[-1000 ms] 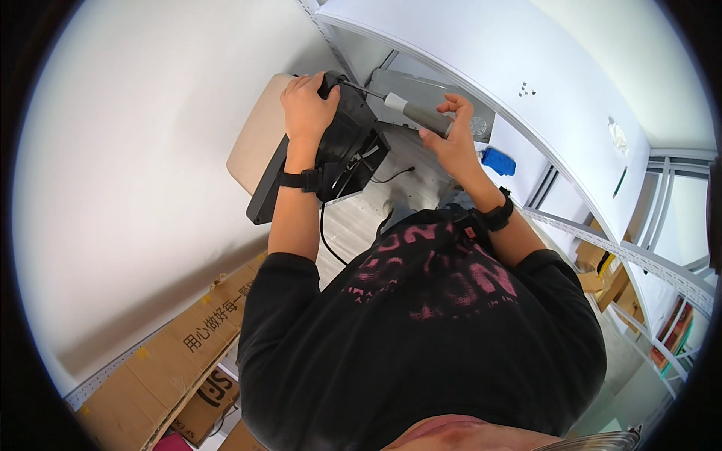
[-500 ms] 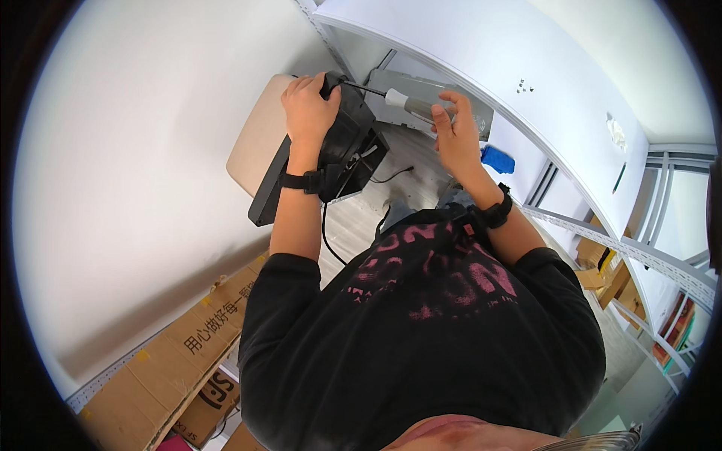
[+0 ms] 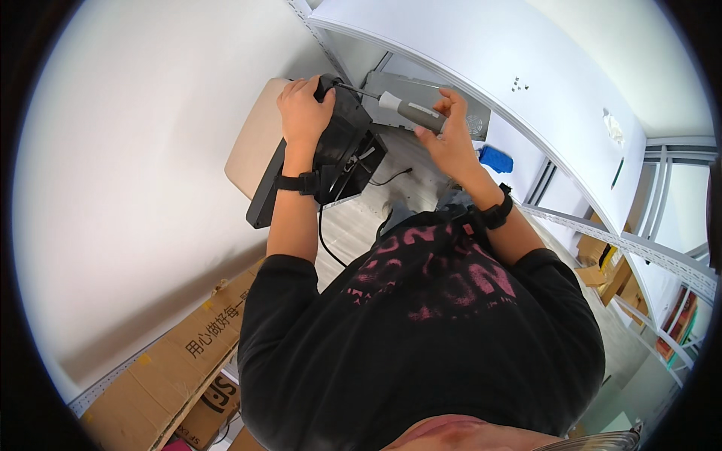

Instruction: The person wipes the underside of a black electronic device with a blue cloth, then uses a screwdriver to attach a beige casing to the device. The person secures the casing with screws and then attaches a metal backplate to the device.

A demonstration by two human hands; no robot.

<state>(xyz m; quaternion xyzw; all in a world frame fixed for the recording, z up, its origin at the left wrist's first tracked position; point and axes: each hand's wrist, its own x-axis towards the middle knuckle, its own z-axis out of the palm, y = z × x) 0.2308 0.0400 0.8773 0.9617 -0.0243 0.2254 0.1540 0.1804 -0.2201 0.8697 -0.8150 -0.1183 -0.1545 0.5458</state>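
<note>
A black boxy device (image 3: 342,143) with an opened side and wires showing stands tilted in front of me, near the wall. My left hand (image 3: 304,109) is closed over its upper edge, the thumb pressed near a corner. A screwdriver (image 3: 417,113) with a grey and white handle reaches across to that corner, its tip at the black casing close to my left thumb. Around the handle's rear end are the thumb and fingers of my right hand (image 3: 455,143). Whatever the tip meets is too small to make out.
Behind the device rests a beige padded panel (image 3: 254,143). To the right, a white shelf (image 3: 571,98) bears several small screws (image 3: 517,84) and a dark pen (image 3: 617,173). Below it are a grey metal panel (image 3: 391,84) and a blue object (image 3: 496,159). Cardboard boxes (image 3: 165,368) lie at lower left.
My right fingers have come from spread beside the screwdriver to closer round its handle, and the handle has tipped slightly. My left hand keeps its hold on the device.
</note>
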